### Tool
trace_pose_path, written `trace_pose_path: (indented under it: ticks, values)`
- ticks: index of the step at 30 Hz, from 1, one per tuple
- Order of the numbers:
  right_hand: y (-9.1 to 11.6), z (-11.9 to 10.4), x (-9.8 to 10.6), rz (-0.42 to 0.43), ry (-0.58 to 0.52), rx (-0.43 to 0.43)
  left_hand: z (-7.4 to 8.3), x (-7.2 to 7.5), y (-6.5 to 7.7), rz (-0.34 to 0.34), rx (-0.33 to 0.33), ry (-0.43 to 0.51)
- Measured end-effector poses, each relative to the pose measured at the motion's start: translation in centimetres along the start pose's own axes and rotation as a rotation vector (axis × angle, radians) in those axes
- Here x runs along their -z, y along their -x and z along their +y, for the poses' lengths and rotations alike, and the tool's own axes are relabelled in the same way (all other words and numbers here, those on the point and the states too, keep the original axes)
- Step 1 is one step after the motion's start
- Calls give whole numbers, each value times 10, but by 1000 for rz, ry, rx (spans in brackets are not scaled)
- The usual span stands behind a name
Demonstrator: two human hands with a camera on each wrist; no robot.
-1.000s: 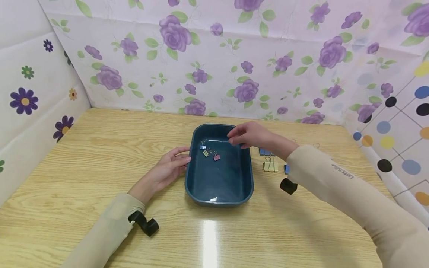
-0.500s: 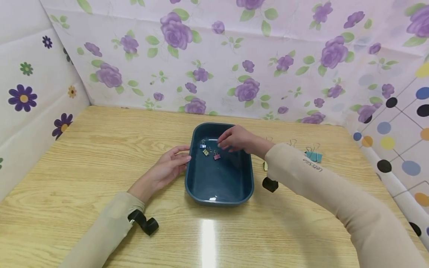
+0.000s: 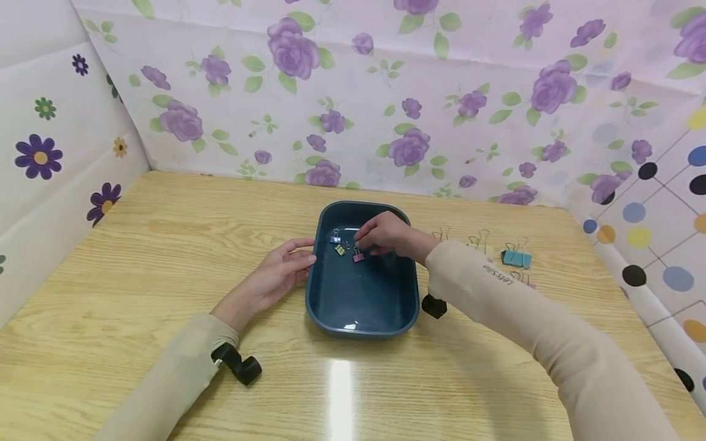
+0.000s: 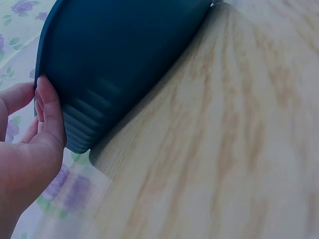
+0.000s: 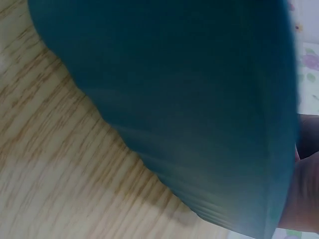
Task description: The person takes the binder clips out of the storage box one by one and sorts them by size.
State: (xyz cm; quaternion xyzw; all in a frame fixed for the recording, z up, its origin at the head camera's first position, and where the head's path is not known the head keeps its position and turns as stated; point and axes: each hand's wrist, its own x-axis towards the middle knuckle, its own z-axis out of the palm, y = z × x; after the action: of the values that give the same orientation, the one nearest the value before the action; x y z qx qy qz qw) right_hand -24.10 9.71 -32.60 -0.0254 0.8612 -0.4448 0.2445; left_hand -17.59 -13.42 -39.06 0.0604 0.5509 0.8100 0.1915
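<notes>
A dark teal plastic tray [image 3: 361, 306] stands on the table with three small binder clips inside: a blue clip [image 3: 335, 239], a yellow clip [image 3: 340, 249] and a pink clip [image 3: 358, 257]. My left hand [image 3: 281, 272] holds the tray's left rim, its thumb and fingers also visible in the left wrist view at the tray's edge [image 4: 42, 50]. Over the far right rim my right hand [image 3: 386, 234] reaches into the tray. Its bent fingertips are at the pink clip's wire handle; whether they pinch it I cannot tell. The tray wall hides most of this hand in the right wrist view.
Right of the tray lie larger binder clips, among them a teal clip [image 3: 516, 258]; the right sleeve [image 3: 496, 288] covers part of the group. A flowered cloth [image 3: 353, 110] hangs behind the wooden table [image 3: 193, 226]. A dotted cloth [image 3: 651, 245] borders the right side.
My right hand has moved left and down into the tray, up to the pink clip. The forearm's shift uncovers the teal clip on the right. My left hand stays at the rim.
</notes>
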Motion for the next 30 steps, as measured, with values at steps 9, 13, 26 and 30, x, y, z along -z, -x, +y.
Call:
trace_pose_path:
  ticks: [9,13,26,30]
  values:
    - [-4,2,-1,-14,37,-32,2,-1,-1,5,2,5]
    - [-5,2,-1,-19,61,-31,2,-2,0,16,1,2]
    - [-7,3,0,-67,102,-29,2,-2,1,1,2,4]
    - [-3,3,9,-92,105,4,-1,-5,-2,8,5,7]
